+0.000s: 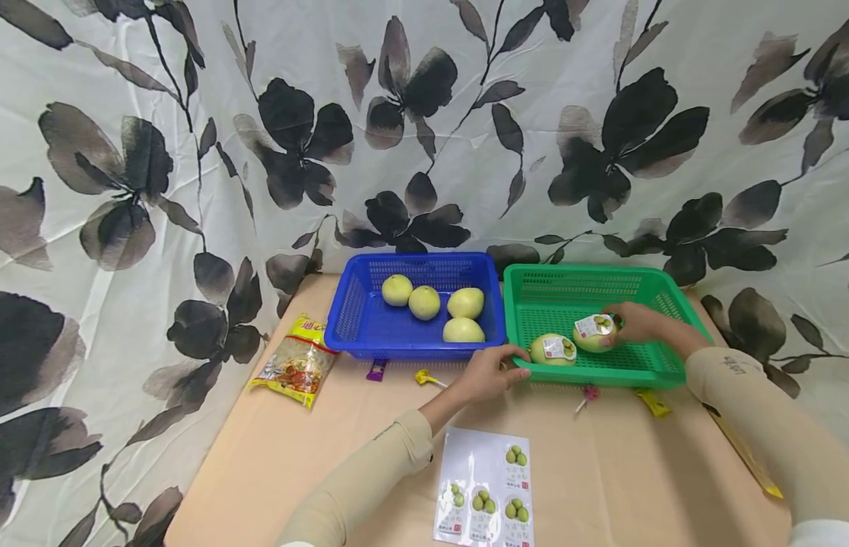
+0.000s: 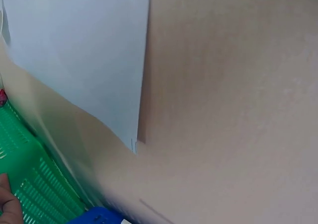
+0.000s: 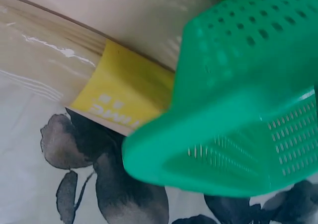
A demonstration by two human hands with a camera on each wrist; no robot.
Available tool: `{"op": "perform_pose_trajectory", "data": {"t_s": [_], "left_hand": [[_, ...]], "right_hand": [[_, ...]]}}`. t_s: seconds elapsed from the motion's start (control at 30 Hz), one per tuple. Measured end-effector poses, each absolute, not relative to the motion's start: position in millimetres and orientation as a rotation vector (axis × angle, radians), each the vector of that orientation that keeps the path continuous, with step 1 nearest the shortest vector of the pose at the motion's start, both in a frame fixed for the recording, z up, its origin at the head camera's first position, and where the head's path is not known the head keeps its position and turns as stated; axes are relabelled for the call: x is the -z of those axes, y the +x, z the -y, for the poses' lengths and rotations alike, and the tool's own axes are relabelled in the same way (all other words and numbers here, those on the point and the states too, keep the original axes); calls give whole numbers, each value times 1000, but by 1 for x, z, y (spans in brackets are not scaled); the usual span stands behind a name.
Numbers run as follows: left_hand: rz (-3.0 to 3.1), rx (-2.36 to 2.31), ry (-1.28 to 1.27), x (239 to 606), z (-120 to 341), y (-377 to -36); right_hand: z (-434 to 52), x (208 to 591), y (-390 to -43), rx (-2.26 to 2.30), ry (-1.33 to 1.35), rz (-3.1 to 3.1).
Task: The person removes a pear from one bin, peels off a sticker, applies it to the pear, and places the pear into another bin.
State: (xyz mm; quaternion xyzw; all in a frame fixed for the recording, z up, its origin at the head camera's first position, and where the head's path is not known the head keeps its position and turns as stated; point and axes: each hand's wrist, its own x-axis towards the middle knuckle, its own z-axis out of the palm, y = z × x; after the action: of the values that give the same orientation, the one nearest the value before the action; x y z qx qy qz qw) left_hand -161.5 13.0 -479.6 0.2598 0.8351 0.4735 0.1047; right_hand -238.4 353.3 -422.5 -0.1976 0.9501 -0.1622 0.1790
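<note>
A labelled pear is pinched by the right hand, its grip closed around the fruit inside the green basket, apparently so the sticker can be pressed flat. Just to the left of that grip, a second labelled pear lies in the same basket. The near rim is held by the left hand, fingers curled over it, seemingly to steady the basket on the worktop. Below the left grip lies a sticker sheet.
</note>
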Motion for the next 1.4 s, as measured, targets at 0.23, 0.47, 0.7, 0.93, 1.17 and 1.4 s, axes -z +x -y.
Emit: {"op": "perform_pose_trajectory", "data": {"t_s": [0.23, 0.47, 0.7, 0.93, 1.17, 1.4], "left_hand": [[-2473, -1385, 768, 480, -14, -161], [-2460, -1392, 759, 476, -13, -159], [-2460, -1389, 780, 476, -13, -158], [-2477, -1384, 773, 475, -11, -155], [-2494, -1380, 783, 477, -11, -155], [-2473, -1379, 781, 476, -5, -151]], "right_hand": [[-350, 431, -240, 446, -558, -2623], [-344, 422, -242, 368, -557, -2558], [-345, 427, -241, 314, -522, -2560], [-340, 425, -236, 342, -457, -2476], [-330, 412, -225, 419, -378, -2368], [-326, 405, -219, 374, -414, -2354]]}}
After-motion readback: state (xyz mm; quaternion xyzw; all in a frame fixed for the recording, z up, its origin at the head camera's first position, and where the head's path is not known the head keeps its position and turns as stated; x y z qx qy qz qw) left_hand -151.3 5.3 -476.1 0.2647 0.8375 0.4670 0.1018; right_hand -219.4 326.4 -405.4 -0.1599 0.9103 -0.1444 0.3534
